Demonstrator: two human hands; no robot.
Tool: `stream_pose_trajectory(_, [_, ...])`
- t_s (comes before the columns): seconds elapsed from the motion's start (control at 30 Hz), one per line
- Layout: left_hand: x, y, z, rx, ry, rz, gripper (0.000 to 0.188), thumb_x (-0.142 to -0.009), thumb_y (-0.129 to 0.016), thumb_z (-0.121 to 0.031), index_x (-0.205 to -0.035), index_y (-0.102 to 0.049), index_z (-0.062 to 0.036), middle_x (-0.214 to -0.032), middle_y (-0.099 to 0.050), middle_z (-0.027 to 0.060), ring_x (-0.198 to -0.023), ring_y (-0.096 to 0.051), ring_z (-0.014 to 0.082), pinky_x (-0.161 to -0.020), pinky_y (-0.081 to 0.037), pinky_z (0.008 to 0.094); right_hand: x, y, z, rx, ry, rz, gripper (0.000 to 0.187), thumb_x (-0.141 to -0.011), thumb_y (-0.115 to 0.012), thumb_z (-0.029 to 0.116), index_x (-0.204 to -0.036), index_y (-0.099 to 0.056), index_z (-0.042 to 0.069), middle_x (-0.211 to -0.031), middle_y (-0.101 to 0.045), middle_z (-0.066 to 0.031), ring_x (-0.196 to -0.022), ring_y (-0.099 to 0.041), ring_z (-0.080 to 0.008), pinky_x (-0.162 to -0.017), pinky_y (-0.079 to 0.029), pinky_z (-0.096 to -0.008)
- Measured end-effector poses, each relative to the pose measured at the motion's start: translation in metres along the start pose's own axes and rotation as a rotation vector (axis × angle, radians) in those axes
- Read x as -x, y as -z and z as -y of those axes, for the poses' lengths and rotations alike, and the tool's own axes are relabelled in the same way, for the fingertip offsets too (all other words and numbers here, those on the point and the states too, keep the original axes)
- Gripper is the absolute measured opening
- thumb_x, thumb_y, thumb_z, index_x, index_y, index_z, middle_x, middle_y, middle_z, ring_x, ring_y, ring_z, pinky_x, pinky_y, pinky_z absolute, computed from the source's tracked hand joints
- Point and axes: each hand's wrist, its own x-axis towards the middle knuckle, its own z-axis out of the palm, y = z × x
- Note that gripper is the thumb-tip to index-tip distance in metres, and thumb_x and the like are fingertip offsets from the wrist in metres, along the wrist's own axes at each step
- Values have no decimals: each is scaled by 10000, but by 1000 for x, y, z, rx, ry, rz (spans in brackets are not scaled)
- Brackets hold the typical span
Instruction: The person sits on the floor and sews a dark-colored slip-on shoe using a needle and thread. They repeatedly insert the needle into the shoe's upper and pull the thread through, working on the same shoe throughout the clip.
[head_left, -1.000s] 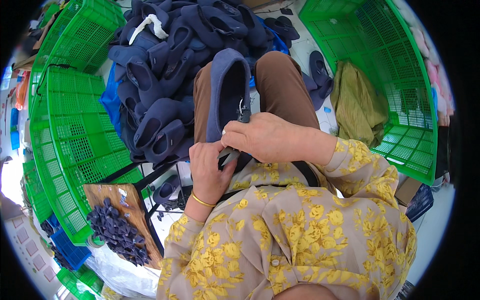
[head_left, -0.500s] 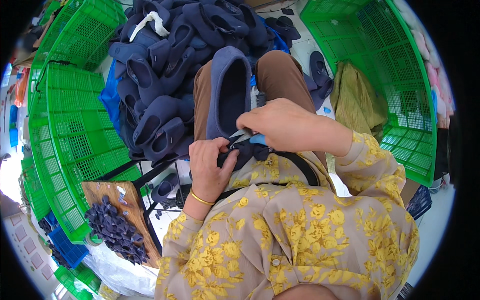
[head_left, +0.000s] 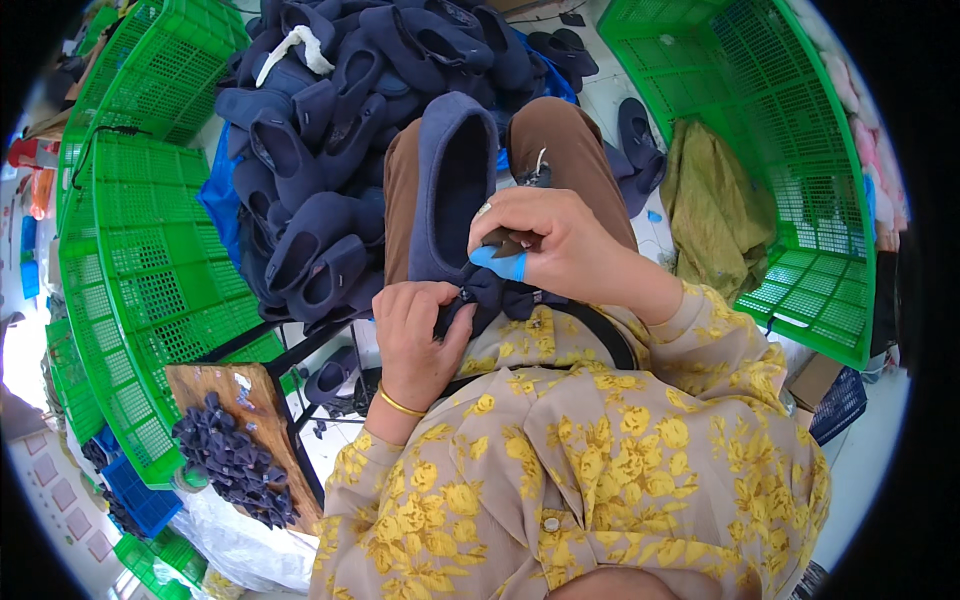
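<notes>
A dark blue slip-on shoe (head_left: 432,215) lies lengthwise over my lap, its opening facing up. At its near end is a bunch of dark fabric (head_left: 490,300). My left hand (head_left: 412,325) is closed there, pinching the dark fabric between thumb and fingers. Just above and to the right, my right hand (head_left: 555,235) is curled around small scissors (head_left: 512,240). Only their dark handle part shows; the blades are hidden. A blue cover (head_left: 498,264) wraps a digit of that hand.
A large heap of similar shoes (head_left: 330,140) is piled ahead and left. Green mesh crates (head_left: 165,270) stand on the left, another green crate (head_left: 820,200) on the right with an olive cloth (head_left: 715,210). At lower left, a wooden board (head_left: 265,400) carries many small dark fabric pieces (head_left: 225,460).
My right hand has turned and drawn up slightly from the fabric. The scissor blades seen at the shoe's near end are out of sight now. My left hand keeps its pinch.
</notes>
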Motion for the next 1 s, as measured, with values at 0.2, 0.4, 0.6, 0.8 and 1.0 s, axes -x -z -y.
stream_pose_trajectory(0.2, [-7,6,-4,65,110,-56,247,-764,-783,-107,-977,-663,-77,-738,-614,0,-710,-566,193,-746,-380,336,6,-11,-4,-205,-139,-47,65,-857,-696,34,-915,-669,25,-838,-604,-14,-759,-548,-105,-663,-433,-240])
stream_pose_trajectory(0.4, [-18,0,-2,72,-61,-29,132,-783,-756,-96,-889,-681,-71,-751,-619,27,-738,-575,205,-752,-385,344,9,-17,-9,-117,7,-41,61,-862,-705,56,-909,-672,34,-826,-596,-10,-742,-537,-105,-662,-423,-237])
stream_pose_trajectory(0.6, [-15,2,-2,39,-55,5,67,-791,-725,-63,-837,-677,-62,-755,-618,50,-768,-585,235,-767,-392,352,23,10,-22,-326,-301,-234,96,-870,-719,112,-924,-672,47,-782,-574,31,-732,-520,-42,-636,-421,-220])
stream_pose_trajectory(0.8, [-14,1,-4,49,-11,5,45,-819,-710,-40,-842,-673,-29,-785,-649,73,-787,-598,249,-770,-426,341,36,22,-34,489,-147,-621,140,-829,-710,96,-960,-673,62,-876,-639,-88,-760,-639,-221,-661,-505,-321])
stream_pose_trajectory(1.0, [-14,-2,-3,22,-48,25,72,-802,-712,-61,-864,-674,-56,-816,-635,48,-823,-581,245,-794,-398,365,26,-19,-16,52,75,-154,263,-744,-662,-33,-976,-677,89,-871,-615,-74,-796,-623,-268,-668,-488,-328])
